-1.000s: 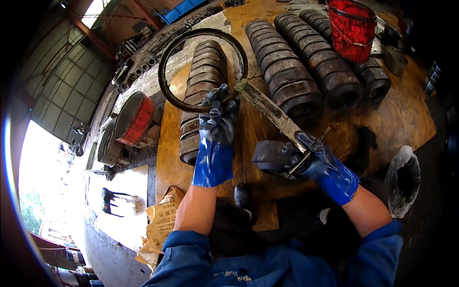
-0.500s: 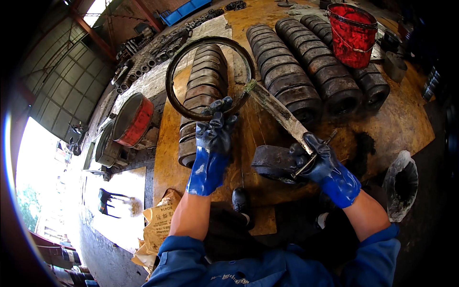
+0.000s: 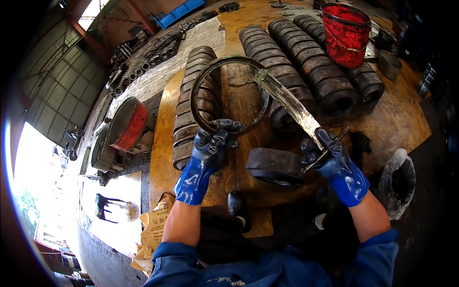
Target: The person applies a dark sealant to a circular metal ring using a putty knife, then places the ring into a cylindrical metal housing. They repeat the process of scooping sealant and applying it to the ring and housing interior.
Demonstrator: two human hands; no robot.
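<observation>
Both my hands wear blue gloves with darker, stained palms and fingers. Closed round the lower edge of a thin dark metal ring (image 3: 193,97), my left hand (image 3: 209,149) holds it raised and tilted. My right hand (image 3: 333,155) grips a flat, grease-smeared stick (image 3: 290,101), its far end with a greenish clump by the ring's right rim. A thin metal rod (image 3: 344,132) also passes through the right hand's grasp. Below and between the hands lies a thick dark metal collar (image 3: 272,162) on the brown sheet.
Rows of dark metal cylinders (image 3: 306,52) lie beyond my hands. A red bucket (image 3: 345,38) stands at the far right. A grey hollow piece (image 3: 399,184) is at near right, a torn paper sack (image 3: 155,225) at near left. Farther left are a red-sided drum (image 3: 128,126) and a small stool (image 3: 101,206).
The ring has come lower and to the right, nearer the stick's end, and its tilt has changed. My left hand has lowered slightly. My right hand has shifted a little right with the stick.
</observation>
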